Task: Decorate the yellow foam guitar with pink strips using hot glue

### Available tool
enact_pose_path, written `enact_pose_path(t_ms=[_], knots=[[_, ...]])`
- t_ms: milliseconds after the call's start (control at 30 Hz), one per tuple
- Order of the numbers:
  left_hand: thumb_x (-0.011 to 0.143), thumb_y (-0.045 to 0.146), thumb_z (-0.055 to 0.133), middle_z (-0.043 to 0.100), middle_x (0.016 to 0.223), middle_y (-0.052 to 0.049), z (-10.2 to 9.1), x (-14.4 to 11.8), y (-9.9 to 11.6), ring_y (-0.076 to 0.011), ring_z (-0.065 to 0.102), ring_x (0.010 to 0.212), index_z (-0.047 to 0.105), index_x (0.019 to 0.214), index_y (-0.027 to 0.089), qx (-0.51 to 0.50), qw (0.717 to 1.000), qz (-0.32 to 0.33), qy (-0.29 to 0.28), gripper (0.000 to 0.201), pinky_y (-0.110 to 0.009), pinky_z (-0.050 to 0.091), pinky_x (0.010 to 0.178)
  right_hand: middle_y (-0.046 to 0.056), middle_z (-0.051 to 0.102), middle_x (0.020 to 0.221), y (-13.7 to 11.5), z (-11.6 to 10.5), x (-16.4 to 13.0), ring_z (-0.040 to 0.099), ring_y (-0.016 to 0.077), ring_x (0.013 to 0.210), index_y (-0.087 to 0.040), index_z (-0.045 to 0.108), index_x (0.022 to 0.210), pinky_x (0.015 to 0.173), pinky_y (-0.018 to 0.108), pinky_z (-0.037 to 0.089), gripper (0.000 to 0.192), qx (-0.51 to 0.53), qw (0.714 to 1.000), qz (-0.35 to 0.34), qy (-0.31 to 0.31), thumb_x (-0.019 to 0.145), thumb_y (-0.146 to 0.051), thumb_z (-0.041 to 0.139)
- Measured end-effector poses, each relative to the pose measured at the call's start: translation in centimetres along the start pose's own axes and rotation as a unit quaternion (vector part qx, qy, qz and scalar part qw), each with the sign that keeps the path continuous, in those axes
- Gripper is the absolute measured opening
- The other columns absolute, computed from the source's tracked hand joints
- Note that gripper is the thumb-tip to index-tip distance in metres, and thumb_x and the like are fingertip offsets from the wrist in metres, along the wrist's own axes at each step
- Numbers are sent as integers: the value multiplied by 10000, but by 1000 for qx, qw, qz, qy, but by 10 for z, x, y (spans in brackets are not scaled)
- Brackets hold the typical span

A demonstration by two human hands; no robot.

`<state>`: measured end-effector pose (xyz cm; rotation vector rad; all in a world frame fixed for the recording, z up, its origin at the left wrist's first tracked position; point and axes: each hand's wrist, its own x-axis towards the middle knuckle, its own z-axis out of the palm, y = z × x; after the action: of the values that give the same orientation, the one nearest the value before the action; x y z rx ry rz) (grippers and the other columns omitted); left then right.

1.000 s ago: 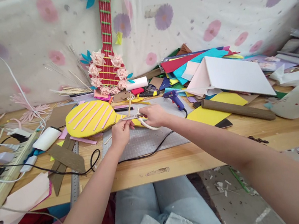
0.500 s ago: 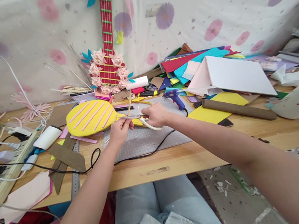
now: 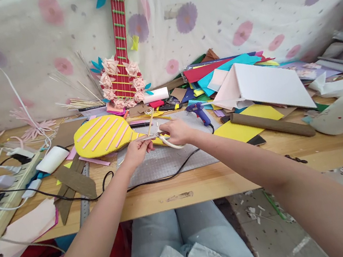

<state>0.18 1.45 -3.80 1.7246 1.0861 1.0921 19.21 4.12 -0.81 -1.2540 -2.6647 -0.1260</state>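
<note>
My right hand [image 3: 177,132] is closed around the white handles of a pair of scissors [image 3: 172,142], whose blades point left. Close to the blade tips, my left hand [image 3: 137,152] pinches a thin beige strip [image 3: 150,121] that stands up at the blades. The exact grip of the left fingers is partly hidden. Behind both hands lies a yellow guitar-shaped piece [image 3: 103,136] with pink strips across its rounded body; its narrow neck runs right, partly covered by my hands. A grey cutting mat [image 3: 164,165] is below them.
A blue glue gun [image 3: 200,112] lies right of my hands, its black cord [image 3: 173,176] crossing the mat. A red flowered guitar model [image 3: 125,74] leans at the back. Coloured sheets [image 3: 261,110] and a brown roll [image 3: 272,125] lie right, a power strip [image 3: 7,197] left.
The view has shifted slightly, moving the whole scene a little left and up. My hands keep nearly the same pose, with the scissors still at the thin strip.
</note>
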Motion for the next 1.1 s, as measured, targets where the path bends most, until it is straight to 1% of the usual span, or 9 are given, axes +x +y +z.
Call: enact_pose_path(t_ms=[100,167,367,467,567,700,900,1000,1100], knots=[[756,351,517,399,479,34,-4,-1,4,-86,437,467,491,483,169,-20,999,-23,-23,330,-272,501,607,83,673,786,0,1,-3,579,194,691,-168,609,838,572,276,247,357,-11,1000,28,-7,796,-458,405],[762,352,508,412,461,31,-4,-1,4,-92,454,465,496,487,170,-6,999,-27,-16,330,-265,495,602,85,677,787,-1,1,-4,581,195,683,-171,615,834,560,277,240,366,-16,999,40,-11,796,-463,397],[785,335,474,602,581,-13,6,-1,2,-129,574,547,580,635,162,105,988,-18,109,253,-246,447,590,99,682,819,-6,-3,0,593,212,733,-169,619,856,582,274,268,355,-32,997,63,-31,786,-447,411],[798,311,439,597,560,-6,7,-1,2,-129,568,550,575,621,164,145,981,-15,132,267,-247,424,596,101,682,860,-8,-4,2,597,221,757,-169,613,897,597,277,285,355,-35,996,69,-37,788,-444,417],[810,310,408,546,511,6,2,0,-5,-112,514,502,547,563,166,154,984,5,85,318,-242,395,552,98,677,896,-9,-5,1,596,217,773,-172,601,911,611,277,293,361,-28,998,55,-29,805,-452,400],[814,345,417,511,519,11,-5,-2,-15,-103,509,508,539,561,165,107,994,7,12,333,-234,411,537,96,678,881,-9,-4,0,593,209,770,-166,598,880,624,278,291,364,-22,999,23,-17,800,-465,406],[791,391,455,439,459,28,-7,-3,-4,-110,527,490,509,528,166,34,999,-12,-24,350,-246,463,552,84,683,807,-8,-2,-4,585,196,692,-168,615,841,569,275,251,340,-27,999,39,-19,783,-440,418],[794,387,459,522,484,3,-3,0,1,-121,553,508,540,547,160,58,998,-2,12,345,-251,465,568,89,680,802,-6,-4,-2,579,196,698,-167,625,843,564,274,246,354,-28,998,50,-20,784,-445,413],[785,363,484,636,619,-30,4,1,1,-135,602,559,595,661,150,52,994,-6,99,271,-259,476,601,91,680,821,-7,-6,2,578,202,717,-169,629,873,575,276,254,354,-32,998,59,-13,783,-441,422]])
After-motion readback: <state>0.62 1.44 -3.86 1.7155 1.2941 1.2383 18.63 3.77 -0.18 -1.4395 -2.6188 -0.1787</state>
